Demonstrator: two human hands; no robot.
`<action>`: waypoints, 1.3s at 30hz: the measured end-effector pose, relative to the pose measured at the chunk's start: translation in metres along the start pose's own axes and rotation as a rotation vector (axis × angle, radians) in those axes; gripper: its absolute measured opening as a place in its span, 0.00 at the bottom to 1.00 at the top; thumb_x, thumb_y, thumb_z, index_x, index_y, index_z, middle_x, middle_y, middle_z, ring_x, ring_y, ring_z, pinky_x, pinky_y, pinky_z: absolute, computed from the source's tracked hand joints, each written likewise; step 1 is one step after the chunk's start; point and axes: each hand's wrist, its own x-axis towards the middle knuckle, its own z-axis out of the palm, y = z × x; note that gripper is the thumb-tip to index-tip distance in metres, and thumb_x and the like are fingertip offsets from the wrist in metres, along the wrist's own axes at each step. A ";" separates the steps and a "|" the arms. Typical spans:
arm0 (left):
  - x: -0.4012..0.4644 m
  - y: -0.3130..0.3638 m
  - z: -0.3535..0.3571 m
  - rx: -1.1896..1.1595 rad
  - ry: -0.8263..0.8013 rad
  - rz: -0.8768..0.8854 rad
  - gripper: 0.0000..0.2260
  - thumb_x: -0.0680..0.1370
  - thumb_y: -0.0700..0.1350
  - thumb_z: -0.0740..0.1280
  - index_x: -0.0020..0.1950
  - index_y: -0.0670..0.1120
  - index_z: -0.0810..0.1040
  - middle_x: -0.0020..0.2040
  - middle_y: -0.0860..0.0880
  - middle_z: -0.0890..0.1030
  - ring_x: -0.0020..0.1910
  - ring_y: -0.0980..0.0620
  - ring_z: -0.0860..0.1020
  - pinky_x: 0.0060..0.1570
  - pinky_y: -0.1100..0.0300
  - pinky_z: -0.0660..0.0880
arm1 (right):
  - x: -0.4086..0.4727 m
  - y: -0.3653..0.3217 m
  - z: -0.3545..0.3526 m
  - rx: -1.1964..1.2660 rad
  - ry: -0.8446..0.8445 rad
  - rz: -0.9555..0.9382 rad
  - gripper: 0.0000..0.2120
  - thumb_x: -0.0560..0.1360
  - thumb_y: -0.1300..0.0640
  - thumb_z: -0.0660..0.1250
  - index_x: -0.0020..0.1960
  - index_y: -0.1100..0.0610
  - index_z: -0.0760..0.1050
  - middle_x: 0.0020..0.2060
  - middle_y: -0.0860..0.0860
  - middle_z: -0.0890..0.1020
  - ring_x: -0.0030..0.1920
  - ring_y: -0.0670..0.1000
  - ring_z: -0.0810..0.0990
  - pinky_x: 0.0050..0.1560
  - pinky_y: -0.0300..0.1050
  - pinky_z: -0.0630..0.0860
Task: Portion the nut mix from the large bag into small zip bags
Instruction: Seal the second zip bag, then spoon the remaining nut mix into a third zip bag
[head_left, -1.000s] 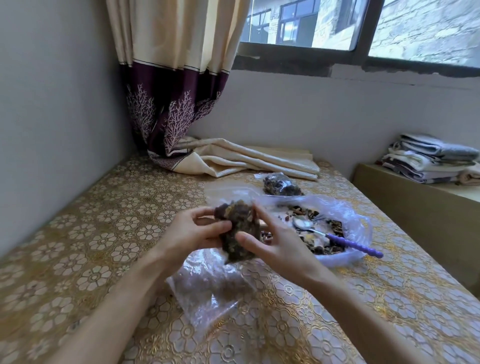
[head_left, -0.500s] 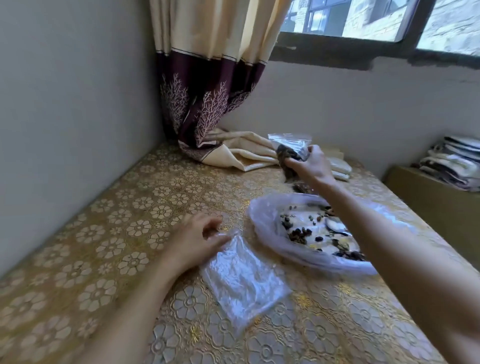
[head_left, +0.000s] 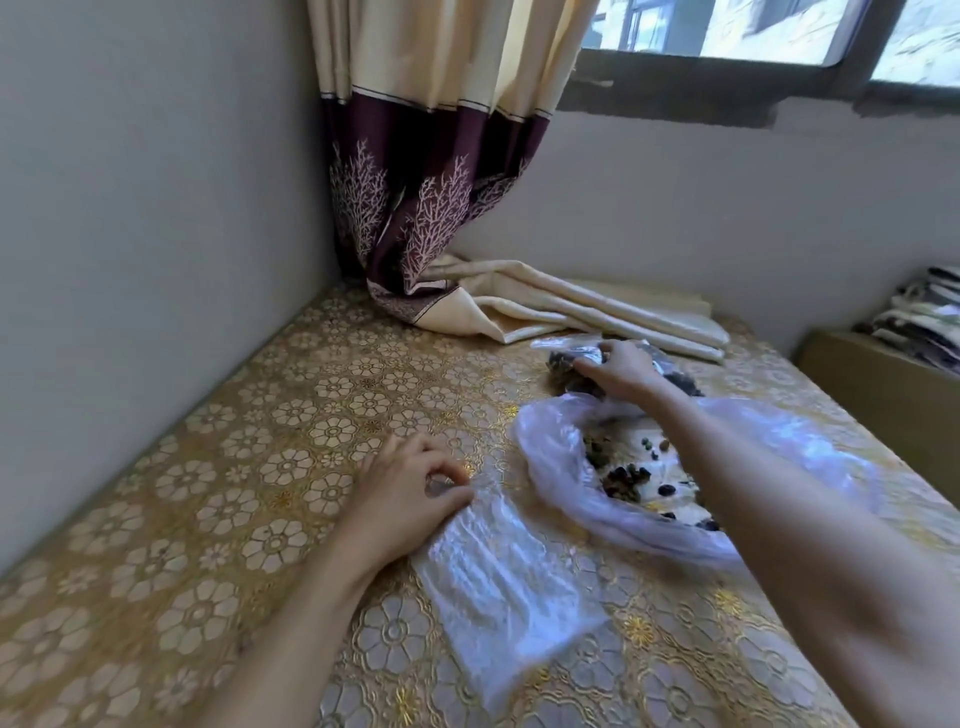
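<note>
The large clear bag (head_left: 561, 467) lies open on the gold flowered tablecloth, with dark nut mix (head_left: 626, 475) scattered inside. My right hand (head_left: 621, 371) reaches past it and holds a filled small zip bag (head_left: 569, 371) low on the cloth at the back, beside another filled bag (head_left: 675, 379) partly hidden by my wrist. My left hand (head_left: 410, 493) pinches the top edge of an empty small zip bag (head_left: 498, 577) that lies flat in front of me.
A cream and purple curtain (head_left: 441, 208) hangs in the corner, and its folded end (head_left: 571, 312) lies on the table behind the bags. Grey walls close the left and back sides. A low wooden unit (head_left: 883, 384) with folded cloths stands at the right.
My right hand carried the filled small bag from in front of me to the back of the table and lowered it onto the cloth. My left hand dropped to the empty bag.
</note>
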 end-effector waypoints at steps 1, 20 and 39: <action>-0.001 0.000 -0.001 -0.013 0.013 0.002 0.04 0.72 0.59 0.66 0.43 0.64 0.71 0.54 0.62 0.70 0.58 0.58 0.64 0.59 0.56 0.62 | -0.003 0.001 -0.003 0.019 -0.004 -0.005 0.17 0.77 0.48 0.64 0.52 0.62 0.75 0.43 0.57 0.80 0.48 0.60 0.78 0.35 0.45 0.65; -0.029 0.093 -0.014 -0.231 0.757 0.481 0.11 0.77 0.35 0.63 0.60 0.38 0.76 0.52 0.50 0.77 0.51 0.59 0.75 0.56 0.70 0.71 | -0.199 -0.031 -0.033 1.050 -0.180 -0.282 0.08 0.78 0.62 0.62 0.54 0.62 0.78 0.45 0.57 0.83 0.44 0.50 0.83 0.46 0.41 0.80; -0.047 0.116 0.005 -0.531 0.446 0.425 0.11 0.71 0.39 0.70 0.50 0.52 0.81 0.46 0.57 0.83 0.45 0.63 0.81 0.47 0.66 0.77 | -0.213 -0.011 -0.016 1.330 -0.159 -0.137 0.11 0.74 0.54 0.65 0.51 0.59 0.81 0.43 0.53 0.85 0.46 0.51 0.84 0.48 0.41 0.79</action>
